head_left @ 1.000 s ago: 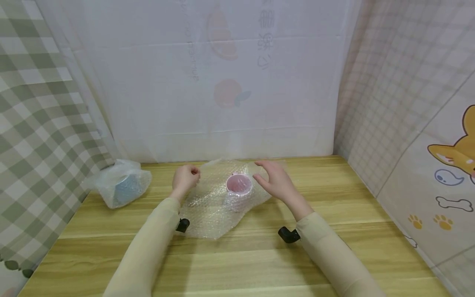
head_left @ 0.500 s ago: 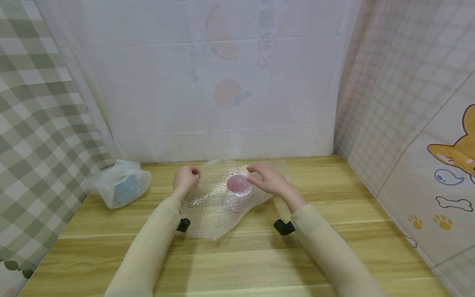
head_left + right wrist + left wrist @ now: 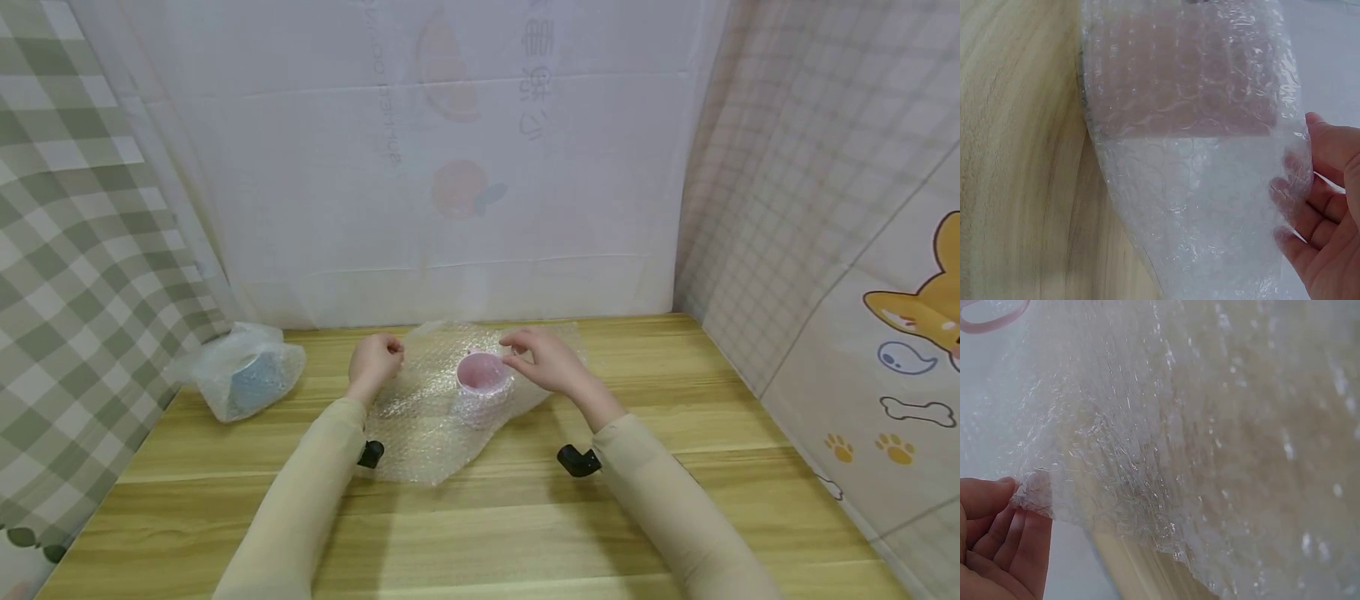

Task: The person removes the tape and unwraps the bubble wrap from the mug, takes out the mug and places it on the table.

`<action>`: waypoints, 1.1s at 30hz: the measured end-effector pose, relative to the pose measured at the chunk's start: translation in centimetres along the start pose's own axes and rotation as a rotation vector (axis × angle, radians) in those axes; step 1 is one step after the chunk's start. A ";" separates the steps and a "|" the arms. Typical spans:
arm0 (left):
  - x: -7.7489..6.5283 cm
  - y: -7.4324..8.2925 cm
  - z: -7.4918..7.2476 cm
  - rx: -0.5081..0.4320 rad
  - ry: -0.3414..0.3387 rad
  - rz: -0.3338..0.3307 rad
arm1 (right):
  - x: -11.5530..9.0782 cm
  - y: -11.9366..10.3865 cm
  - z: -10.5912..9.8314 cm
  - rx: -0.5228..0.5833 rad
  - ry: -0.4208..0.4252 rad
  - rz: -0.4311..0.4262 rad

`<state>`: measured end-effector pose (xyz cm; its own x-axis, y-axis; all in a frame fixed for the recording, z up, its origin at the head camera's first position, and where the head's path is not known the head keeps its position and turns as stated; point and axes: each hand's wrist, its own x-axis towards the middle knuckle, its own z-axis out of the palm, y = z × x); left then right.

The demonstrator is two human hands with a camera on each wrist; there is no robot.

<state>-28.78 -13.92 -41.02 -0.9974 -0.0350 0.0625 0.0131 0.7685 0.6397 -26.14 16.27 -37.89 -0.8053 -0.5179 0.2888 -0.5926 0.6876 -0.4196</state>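
Observation:
A pink cup [image 3: 480,373] stands on a spread sheet of bubble wrap [image 3: 427,429], with part of the wrap drawn up over its near side. At the sheet's left edge, my left hand [image 3: 372,364] pinches a corner of the film between thumb and fingers, as the left wrist view shows. Just right of the cup's rim, my right hand [image 3: 553,360] holds another edge of the wrap. In the right wrist view its thumb is at the film's edge, while the fingers [image 3: 1285,194] show through from behind. The cup's pink side appears there blurred by the bubbles.
A blue item [image 3: 258,383] in a clear bubble-wrap bag [image 3: 225,375] sits at the table's back left. The wooden table [image 3: 480,542] ends at a white curtain [image 3: 465,287] behind, with patterned cloths at both sides. Black wrist-camera parts [image 3: 577,461] hang under the sleeves.
My right hand has moved left to the wrap beside the cup's rim, and its thumb and fingers have closed on the film. The left hand has stayed almost still.

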 end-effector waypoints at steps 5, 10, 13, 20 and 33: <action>-0.1 0.0 -0.2 0.001 -0.010 -0.002 | -0.8 0.2 -0.3 0.094 0.079 -0.021; -0.2 0.0 -0.3 -0.002 -0.013 -0.008 | -1.7 0.7 -0.6 0.128 0.114 -0.041; -0.3 0.1 -0.4 0.003 -0.012 0.002 | -2.3 0.8 -0.8 0.147 0.128 -0.049; -0.6 0.2 -0.8 -0.035 -0.018 0.033 | -4.0 0.8 -1.5 0.195 0.148 -0.033; -1.4 -0.3 -1.6 -0.029 -0.020 0.104 | -6.9 2.3 -2.4 0.263 0.079 -0.083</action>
<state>-27.30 -15.17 -40.09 -0.9917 0.0572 0.1150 0.1188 0.7482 0.6527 -22.03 22.65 -38.77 -0.7594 -0.5185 0.3930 -0.6396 0.4839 -0.5974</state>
